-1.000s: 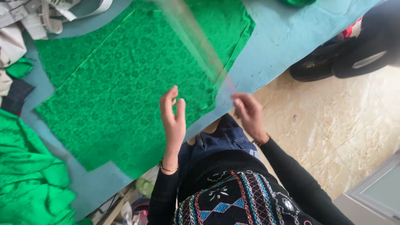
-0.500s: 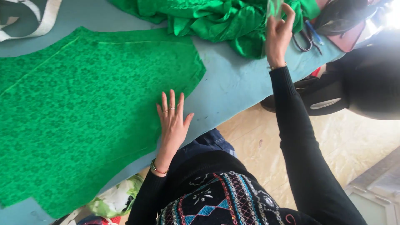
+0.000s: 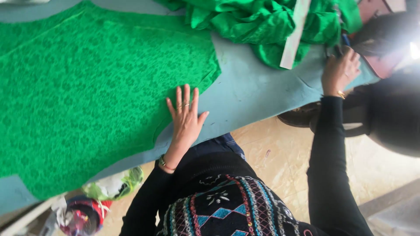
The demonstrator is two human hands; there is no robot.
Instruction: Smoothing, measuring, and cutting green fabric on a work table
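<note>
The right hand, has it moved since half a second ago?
Yes. The right hand has come off the green heap and down to the table edge, beside the dark things there.

I count two bare hands: a left hand (image 3: 186, 118) lying flat and a right hand (image 3: 340, 70) at the far edge. On the one blue-grey bench (image 3: 258, 94) I see one flat sheet of green patterned lace fabric (image 3: 96, 100), one crumpled heap of plain shiny green cloth (image 3: 258, 22), and one pale flat strip like a ruler (image 3: 295, 32). I make out two rings on the fingers (image 3: 183, 98) of the left hand and one bracelet on each wrist, two in all. Below the bench I count one bundle of plastic bags (image 3: 111, 185).
</note>
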